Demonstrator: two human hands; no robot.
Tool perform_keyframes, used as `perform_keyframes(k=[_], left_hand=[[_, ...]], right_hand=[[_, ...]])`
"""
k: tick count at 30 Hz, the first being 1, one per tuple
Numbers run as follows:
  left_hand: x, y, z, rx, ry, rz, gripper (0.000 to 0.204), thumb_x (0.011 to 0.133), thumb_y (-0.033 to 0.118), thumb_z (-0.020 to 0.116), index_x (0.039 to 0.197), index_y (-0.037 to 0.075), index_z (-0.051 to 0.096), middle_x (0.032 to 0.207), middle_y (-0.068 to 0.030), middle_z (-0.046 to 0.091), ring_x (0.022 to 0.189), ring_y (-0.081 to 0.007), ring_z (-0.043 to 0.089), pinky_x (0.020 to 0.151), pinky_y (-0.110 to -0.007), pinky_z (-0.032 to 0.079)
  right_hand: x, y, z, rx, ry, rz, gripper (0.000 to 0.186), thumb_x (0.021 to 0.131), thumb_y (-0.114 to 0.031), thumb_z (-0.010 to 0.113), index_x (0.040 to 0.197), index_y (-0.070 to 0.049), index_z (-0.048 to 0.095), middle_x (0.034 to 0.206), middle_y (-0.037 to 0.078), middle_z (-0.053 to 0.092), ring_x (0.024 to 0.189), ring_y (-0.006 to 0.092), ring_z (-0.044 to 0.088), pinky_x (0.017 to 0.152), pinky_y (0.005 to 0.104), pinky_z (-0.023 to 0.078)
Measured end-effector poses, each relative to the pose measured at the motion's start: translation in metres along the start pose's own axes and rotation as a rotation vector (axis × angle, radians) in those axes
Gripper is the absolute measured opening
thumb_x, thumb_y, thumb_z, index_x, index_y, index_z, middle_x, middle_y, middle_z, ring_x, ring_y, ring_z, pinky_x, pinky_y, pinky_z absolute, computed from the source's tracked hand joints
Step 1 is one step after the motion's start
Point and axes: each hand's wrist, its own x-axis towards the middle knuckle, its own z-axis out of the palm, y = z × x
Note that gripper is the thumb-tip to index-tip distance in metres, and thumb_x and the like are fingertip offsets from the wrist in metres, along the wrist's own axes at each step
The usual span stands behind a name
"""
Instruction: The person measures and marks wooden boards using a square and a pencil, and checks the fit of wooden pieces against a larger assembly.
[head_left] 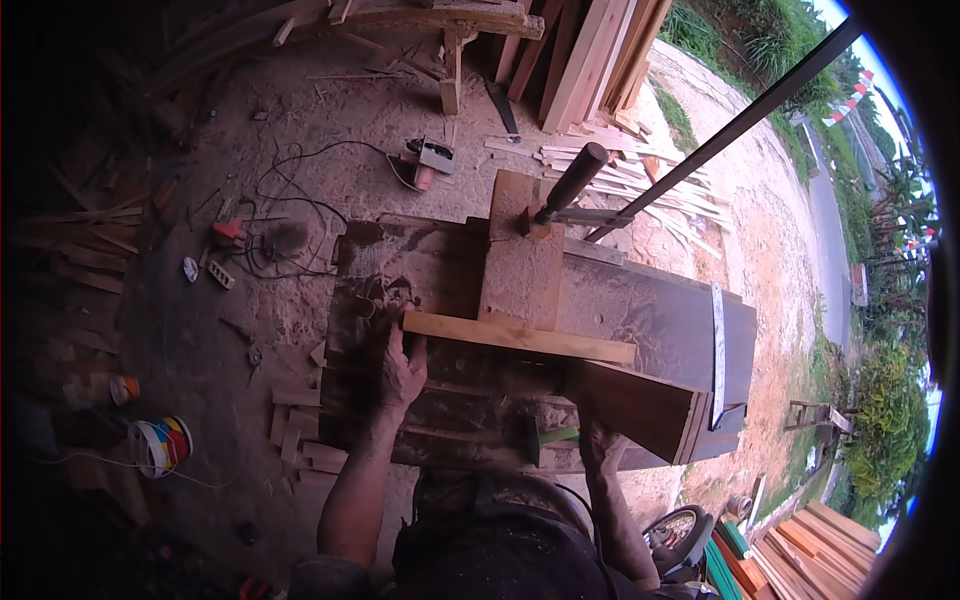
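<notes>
A light wooden strip [515, 337] lies crosswise along the near edge of a thick wooden block [520, 265] on the workbench. My left hand [400, 370] is closed round the strip's left end, with the thumb showing on the near side. My right hand [602, 445] is lower and to the right, beside a dark brown board [645, 410]. Its fingers reach into shadow near the strip's right part, and I cannot see what they touch. A clamp with a dark round handle [575, 180] rises from the far end of the block.
A metal ruler [718, 350] lies on the right of the sawdust-covered workbench [650, 305]. Beyond it, a circular saw [430, 165] with a cord is on the floor. A paint bucket [160, 445] stands left. A long dark bar [730, 130] slants up at the right.
</notes>
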Motion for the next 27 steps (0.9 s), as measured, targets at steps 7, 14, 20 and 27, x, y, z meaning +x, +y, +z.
perform_keyframes(k=[7, 14, 20, 27], left_hand=[[0.003, 0.009, -0.003, 0.021, 0.016, 0.028, 0.052, 0.094, 0.011, 0.065, 0.14, -0.003, 0.046, 0.135, -0.0256, 0.054, 0.128, -0.0423, 0.051, 0.108, -0.046, 0.041], [0.002, 0.007, -0.003, -0.049, 0.023, 0.004, 0.05, 0.093, 0.009, 0.064, 0.139, -0.001, 0.048, 0.132, -0.0228, 0.056, 0.126, -0.0389, 0.053, 0.108, -0.043, 0.042], [0.003, 0.009, -0.003, -0.03, 0.018, 0.015, 0.05, 0.091, 0.007, 0.064, 0.138, 0.001, 0.048, 0.132, -0.0215, 0.056, 0.126, -0.0377, 0.053, 0.107, -0.043, 0.043], [0.001, 0.006, -0.003, -0.102, -0.007, -0.007, 0.053, 0.097, 0.019, 0.064, 0.141, -0.004, 0.044, 0.136, -0.025, 0.054, 0.129, -0.0406, 0.051, 0.111, -0.044, 0.039]], right_hand=[[-0.007, 0.035, 0.016, -0.029, 0.053, 0.05, 0.031, 0.093, -0.021, 0.065, 0.115, 0.001, 0.065, 0.104, 0.019, 0.069, 0.094, 0.0332, 0.065, 0.082, 0.0441, 0.05], [-0.004, -0.022, 0.009, -0.077, 0.203, -0.138, 0.025, 0.088, -0.019, 0.068, 0.102, 0.002, 0.068, 0.091, 0.023, 0.067, 0.084, 0.0412, 0.063, 0.078, 0.0517, 0.048], [-0.002, -0.017, 0.008, -0.118, 0.213, -0.191, 0.023, 0.09, -0.024, 0.069, 0.1, -0.004, 0.073, 0.087, 0.018, 0.071, 0.08, 0.0368, 0.069, 0.071, 0.0471, 0.053], [0.0, -0.025, 0.009, -0.053, 0.213, -0.16, 0.024, 0.092, -0.026, 0.067, 0.1, -0.003, 0.073, 0.085, 0.018, 0.07, 0.08, 0.036, 0.069, 0.071, 0.0471, 0.052]])
